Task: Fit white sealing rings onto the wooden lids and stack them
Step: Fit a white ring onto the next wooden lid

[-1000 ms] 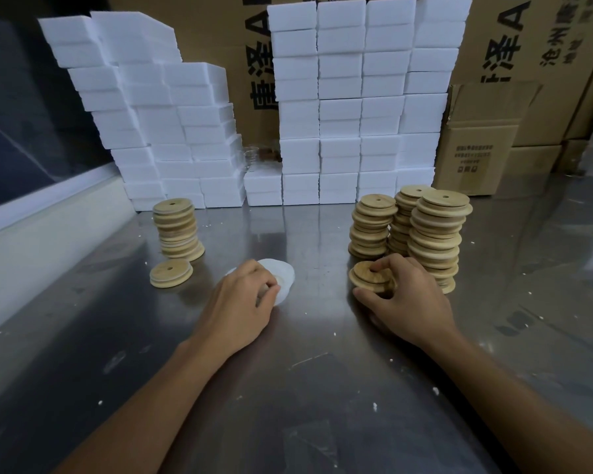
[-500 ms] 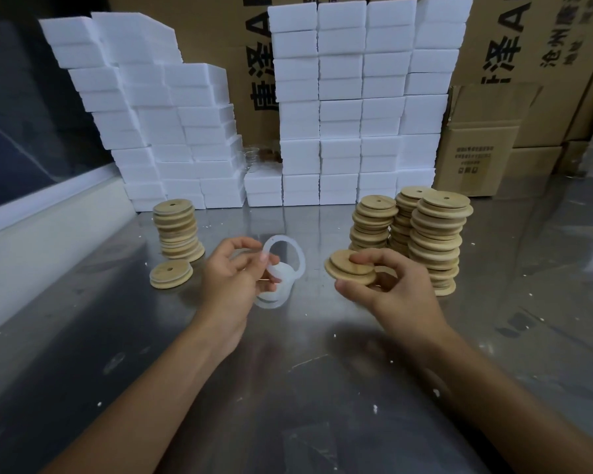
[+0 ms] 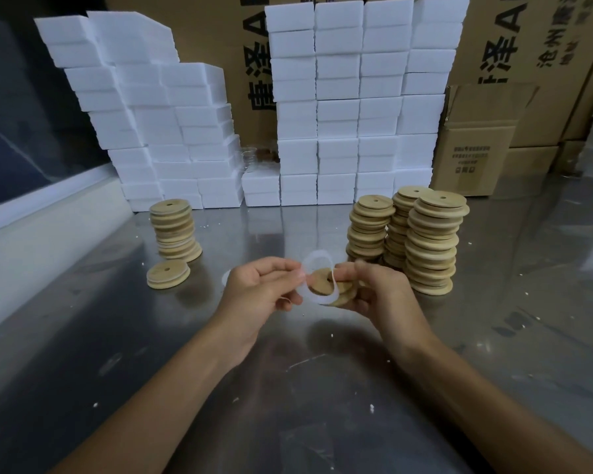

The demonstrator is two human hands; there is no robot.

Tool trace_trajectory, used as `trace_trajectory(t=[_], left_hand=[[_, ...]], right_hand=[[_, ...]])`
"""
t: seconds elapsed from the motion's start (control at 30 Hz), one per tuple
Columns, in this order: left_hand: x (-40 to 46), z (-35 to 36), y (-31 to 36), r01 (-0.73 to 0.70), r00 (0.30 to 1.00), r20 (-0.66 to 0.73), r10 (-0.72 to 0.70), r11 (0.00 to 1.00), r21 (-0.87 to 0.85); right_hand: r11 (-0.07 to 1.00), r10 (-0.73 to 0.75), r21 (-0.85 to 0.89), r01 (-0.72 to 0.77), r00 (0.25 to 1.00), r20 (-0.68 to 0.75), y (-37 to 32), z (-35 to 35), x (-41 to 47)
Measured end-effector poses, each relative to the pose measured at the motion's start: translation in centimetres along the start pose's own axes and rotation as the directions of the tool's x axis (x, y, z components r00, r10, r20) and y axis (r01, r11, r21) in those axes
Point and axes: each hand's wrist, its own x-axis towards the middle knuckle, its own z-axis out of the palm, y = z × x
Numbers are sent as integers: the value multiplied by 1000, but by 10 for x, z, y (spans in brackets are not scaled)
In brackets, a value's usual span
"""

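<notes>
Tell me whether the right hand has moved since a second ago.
Yes. The right hand has risen off the table and shifted left, away from the three lid stacks, carrying a wooden lid toward the left hand.

Two bare forearms entered from the lower edge. Left hand (image 3: 257,289) and right hand (image 3: 384,292) were ungloved; no sleeve reached into view. Fingers (image 3: 278,266) slender, nails short, no rings or wristwear seen.
</notes>
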Motion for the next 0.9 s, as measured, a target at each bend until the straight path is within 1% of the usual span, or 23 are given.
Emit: trace_trajectory(t=[0.03, 0.07, 0.13, 0.17, 0.2, 0.27, 0.33, 0.4, 0.47, 0.6, 0.67, 0.8, 0.9], left_hand=[[-1, 2, -3, -5, 1000, -26, 6, 999, 42], [-1, 4, -5, -10, 999, -41, 12, 998, 60], [-3, 8, -8, -20, 999, -49, 23, 998, 64], [-3, 10, -8, -23, 998, -51, 27, 997, 69], [-3, 12, -9, -25, 998, -60, 30, 996, 80], [-3, 13, -9, -16, 995, -99, 26, 995, 100], [-4, 14, -8, 41, 993, -111, -34, 997, 62], [-5, 16, -5, 116, 992, -55, -117, 993, -33], [-7, 18, -2, 149, 988, -7, -151, 983, -107], [-8, 18, -2, 122, 992, 6, -123, 979, -162], [-8, 16, -2, 130, 991, 7, -130, 975, -178], [-7, 14, -2, 146, 989, 25, -144, 972, -183], [-7, 14, -3, 128, 992, 37, -124, 975, -179]], right_hand=[[999, -9, -34, 9, 1000, 0, 1, 0, 0], [990, -58, -131, 59, 998, 11, 2, 1, -2], [926, -172, -334, 176, 984, 43, 5, 3, -5], [901, -205, -382, 204, 978, 39, 7, 3, -6], [897, -219, -388, 212, 975, 26, 8, 3, -5], [917, -219, -345, 202, 976, -12, 8, 3, -4], [941, -210, -285, 182, 975, -72, 7, 3, -3], [938, -224, -288, 190, 970, -89, 5, 4, -3], [936, -230, -291, 198, 970, -80, 6, 4, -4], [944, -242, -248, 218, 968, -70, 5, 4, -5], [952, -241, -208, 225, 969, -60, 5, 5, -5], [966, -231, -130, 223, 972, -46, 5, 5, -6], [969, -219, -119, 215, 975, -25, 4, 3, -6]])
